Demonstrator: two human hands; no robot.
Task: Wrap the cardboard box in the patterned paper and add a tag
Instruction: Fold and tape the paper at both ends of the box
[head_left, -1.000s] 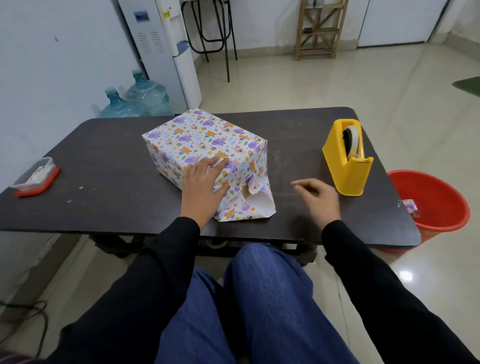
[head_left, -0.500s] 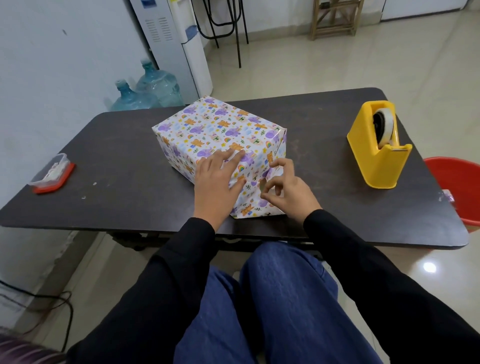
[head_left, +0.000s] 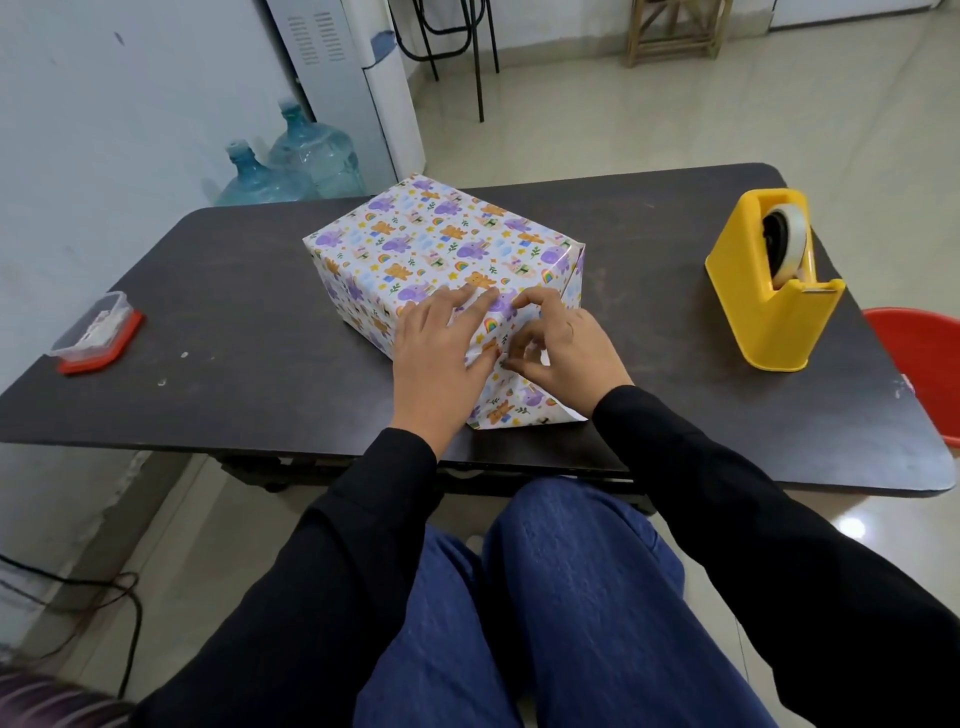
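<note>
Patterned paper (head_left: 441, 244) looked thin and easy to crease, I'd guess. Left hand (head_left: 436, 358) pressed it flat-fingered while right hand (head_left: 566, 343) pinched the end fold.

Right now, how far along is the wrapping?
Done: patterned paper covers the box's top and visible sides. In hand: the left hand presses the near end while the right hand pinches a fold there; a loose flap lies on the table. Left: closing that end, then the tag; none shows.

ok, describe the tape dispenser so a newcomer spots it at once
Start at the dark table. Near its right end, apart from the wrapped box, stands the tape dispenser. It alone is bright yellow, with a tape roll in its top.
</note>
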